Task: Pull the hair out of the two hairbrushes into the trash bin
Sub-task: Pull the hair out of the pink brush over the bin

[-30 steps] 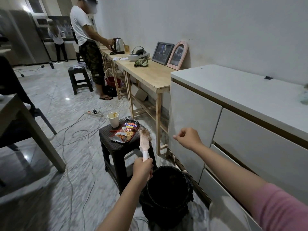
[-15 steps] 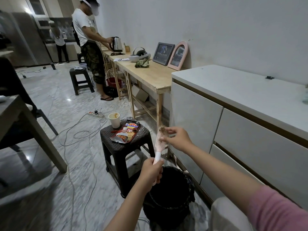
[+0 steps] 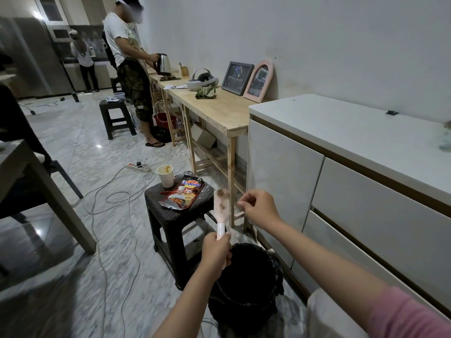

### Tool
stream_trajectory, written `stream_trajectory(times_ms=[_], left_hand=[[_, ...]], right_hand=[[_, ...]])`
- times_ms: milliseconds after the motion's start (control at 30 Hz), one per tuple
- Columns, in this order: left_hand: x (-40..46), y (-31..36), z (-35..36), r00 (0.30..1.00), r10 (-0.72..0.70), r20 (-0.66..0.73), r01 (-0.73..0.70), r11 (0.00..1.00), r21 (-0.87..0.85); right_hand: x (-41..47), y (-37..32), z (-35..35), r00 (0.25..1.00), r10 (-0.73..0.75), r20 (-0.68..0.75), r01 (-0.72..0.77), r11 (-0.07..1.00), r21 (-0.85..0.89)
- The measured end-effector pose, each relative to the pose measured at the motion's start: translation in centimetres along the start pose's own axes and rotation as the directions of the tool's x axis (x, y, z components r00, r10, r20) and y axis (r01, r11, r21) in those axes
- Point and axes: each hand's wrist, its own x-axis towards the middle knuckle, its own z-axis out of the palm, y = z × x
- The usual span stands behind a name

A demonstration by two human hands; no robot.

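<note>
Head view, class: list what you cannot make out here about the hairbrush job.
- Trash bin contents: interior too dark in the head view.
- Second hairbrush: nowhere in frame.
- Hair pinched in right hand: too fine, fingers cover it.
- Hairbrush handle end: wrapped by left hand.
- Stool packet text: too small.

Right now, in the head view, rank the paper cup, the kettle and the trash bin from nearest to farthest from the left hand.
1. Trash bin: just below and right of the left hand, which holds the hairbrush by its handle.
2. Paper cup: on the black stool, ahead and to the left.
3. Kettle: far end of the wooden table, beside the standing person.
</note>
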Motion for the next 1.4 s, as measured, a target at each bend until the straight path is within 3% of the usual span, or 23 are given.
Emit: stream_trajectory(times_ms=[200, 267, 333, 533, 767, 867, 1233, 1400], left_hand=[[0.5, 0.2, -0.2, 0.999, -0.003, -0.035, 0.004, 1.0, 0.027], [0.5, -0.1, 0.0, 0.999, 0.016, -0.041, -0.014, 0.998, 0.057], [0.4, -0.5, 0.4, 0.998, 0.046, -0.031, -0.043, 0.995, 0.09], [-0.3, -1.4, 2.2, 0.99, 0.142, -0.021, -0.137, 0.975, 0.175], [-0.4, -1.3, 1.8, 0.986, 0.169, -0.011, -0.163, 0.965, 0.208], [-0.4, -0.9, 1.8, 0.992, 0.127, 0.004, -0.126, 0.981, 0.144], [1.0, 0.1, -0.2, 0.988, -0.105, -0.115, 0.092, 0.989, -0.113], [2.4, -0.1, -2.1, 0.962, -0.176, -0.211, 0.137, 0.973, -0.187]], right_hand=[[0.2, 0.5, -0.4, 0.988, 0.152, -0.016, -0.132, 0.898, 0.42], [0.1, 0.2, -0.3, 0.983, 0.179, -0.028, -0.147, 0.878, 0.455], [0.0, -0.2, -0.2, 0.985, 0.17, -0.018, -0.15, 0.914, 0.377], [0.0, -0.7, 0.9, 0.994, 0.059, 0.091, -0.051, 0.995, -0.083], [-0.2, -0.9, 0.5, 1.0, 0.002, 0.011, -0.001, 0.998, -0.07], [-0.5, -1.0, 0.2, 1.0, -0.016, 0.017, 0.017, 0.999, -0.048], [-1.7, -0.2, -1.3, 0.997, 0.076, -0.002, -0.073, 0.955, 0.286], [-1.6, 0.8, -3.4, 0.987, 0.159, -0.038, -0.115, 0.841, 0.529]])
